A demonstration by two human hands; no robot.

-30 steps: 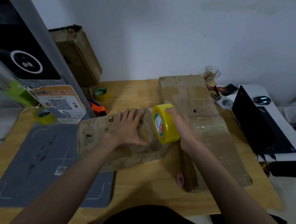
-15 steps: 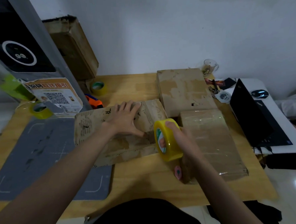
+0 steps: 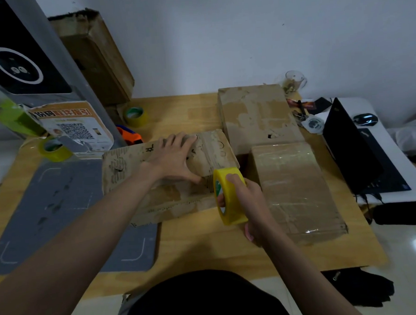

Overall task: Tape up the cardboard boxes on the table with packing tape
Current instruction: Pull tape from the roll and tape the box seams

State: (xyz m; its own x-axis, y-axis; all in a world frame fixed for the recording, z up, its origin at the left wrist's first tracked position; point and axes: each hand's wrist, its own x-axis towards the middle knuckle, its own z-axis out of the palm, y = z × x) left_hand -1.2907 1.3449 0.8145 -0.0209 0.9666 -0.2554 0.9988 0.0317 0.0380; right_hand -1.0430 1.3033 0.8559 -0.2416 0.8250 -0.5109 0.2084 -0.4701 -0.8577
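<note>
A worn cardboard box (image 3: 135, 170) with black print lies in the middle of the wooden table (image 3: 207, 249). My left hand (image 3: 173, 156) presses flat on its top, fingers spread. My right hand (image 3: 248, 203) grips a yellow roll of packing tape (image 3: 229, 197) at the box's near right corner, held on edge, fingers through the core. To the right sit two more boxes: a tape-wrapped one (image 3: 295, 189) and a bare one (image 3: 258, 116) behind it.
A grey mat (image 3: 48, 214) covers the table's left side. Two spare tape rolls (image 3: 135, 116) (image 3: 53, 148) and an orange tool (image 3: 130, 136) lie at the back left near a grey stand (image 3: 29, 70). A black laptop (image 3: 356, 149), a mouse (image 3: 365, 119) and a glass (image 3: 293, 81) are on the right.
My right hand has carried the tape roll from the top of the box down over its near right side. The left hand stays pressed on the box top.
</note>
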